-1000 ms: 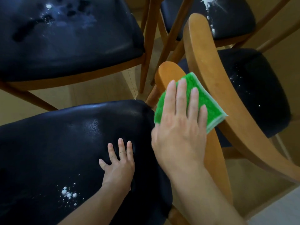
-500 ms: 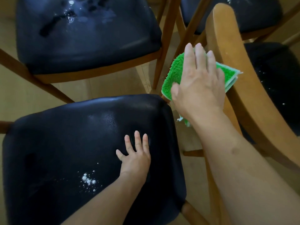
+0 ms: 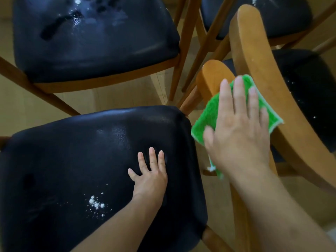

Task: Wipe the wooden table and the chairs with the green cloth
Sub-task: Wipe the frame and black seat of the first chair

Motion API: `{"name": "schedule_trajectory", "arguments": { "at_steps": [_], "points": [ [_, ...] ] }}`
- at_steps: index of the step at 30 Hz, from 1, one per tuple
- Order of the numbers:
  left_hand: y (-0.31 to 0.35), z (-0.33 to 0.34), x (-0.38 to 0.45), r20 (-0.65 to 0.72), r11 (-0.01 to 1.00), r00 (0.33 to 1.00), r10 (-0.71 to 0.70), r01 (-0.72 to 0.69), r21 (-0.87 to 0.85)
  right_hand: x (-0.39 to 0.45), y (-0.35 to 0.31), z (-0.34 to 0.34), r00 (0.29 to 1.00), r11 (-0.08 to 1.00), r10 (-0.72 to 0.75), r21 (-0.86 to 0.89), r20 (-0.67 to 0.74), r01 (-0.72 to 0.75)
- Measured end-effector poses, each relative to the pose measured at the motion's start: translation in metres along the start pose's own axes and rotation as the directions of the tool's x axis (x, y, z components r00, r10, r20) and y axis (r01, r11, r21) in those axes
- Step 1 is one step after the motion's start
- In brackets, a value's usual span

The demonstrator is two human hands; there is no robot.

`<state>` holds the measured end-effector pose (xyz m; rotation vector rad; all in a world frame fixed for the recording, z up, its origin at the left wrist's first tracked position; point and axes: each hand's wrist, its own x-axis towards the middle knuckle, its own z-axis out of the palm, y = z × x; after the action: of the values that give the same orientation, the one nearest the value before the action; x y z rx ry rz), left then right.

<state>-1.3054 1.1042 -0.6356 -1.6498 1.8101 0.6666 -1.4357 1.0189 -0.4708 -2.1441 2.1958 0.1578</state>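
Right hand [image 3: 240, 140] flat, fingers spread, pressing fuzzy green cloth [image 3: 209, 115] against curved wooden chair backrest [image 3: 209, 77]. Left hand [image 3: 149, 177] open, palm down on black padded seat [image 3: 72, 170] left of backrest, white powder [image 3: 96, 204] nearby.

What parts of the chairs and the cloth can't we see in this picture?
- Green cloth: its middle is hidden under the right hand, head view.
- Near chair's backrest: the wiped part is covered by cloth and hand.
- Near seat: the patch under the flat left hand is hidden; its lower edge is cut off by the frame.
- Far right seat: partly blocked by another backrest.
- Wooden table: not in view.
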Motion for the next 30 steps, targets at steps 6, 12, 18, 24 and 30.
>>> {"name": "schedule_trajectory", "arguments": {
  "at_steps": [6, 12, 18, 24, 30],
  "points": [
    [0.0, -0.006, -0.003, 0.029, 1.0, 0.999, 0.018, -0.018, -0.008, 0.054, -0.02, -0.009, 1.0, 1.0, 0.0, 0.031, 0.011, 0.0],
    [0.0, -0.012, -0.004, 0.058, 0.999, 0.998, 0.021, -0.02, -0.032, -0.013, -0.004, 0.009, 0.99, 0.999, -0.045, -0.003, -0.133, 0.045],
    [0.0, -0.007, -0.004, -0.014, 1.0, 1.0, 0.019, -0.019, -0.017, -0.055, 0.007, 0.02, 0.972, 0.991, -0.098, 0.069, -0.211, 0.115],
    [-0.007, -0.015, -0.012, -0.008, 0.995, 0.998, 0.068, -0.068, -0.067, 0.021, -0.025, 0.002, 0.993, 0.994, -0.033, 0.102, -0.115, 0.045],
    [-0.045, -0.036, -0.03, -0.139, 0.648, 0.985, 0.107, -0.175, -0.741, 0.02, -0.059, 0.003, 0.996, 0.979, -0.019, 0.2, -0.09, 0.036]
  ]
}}
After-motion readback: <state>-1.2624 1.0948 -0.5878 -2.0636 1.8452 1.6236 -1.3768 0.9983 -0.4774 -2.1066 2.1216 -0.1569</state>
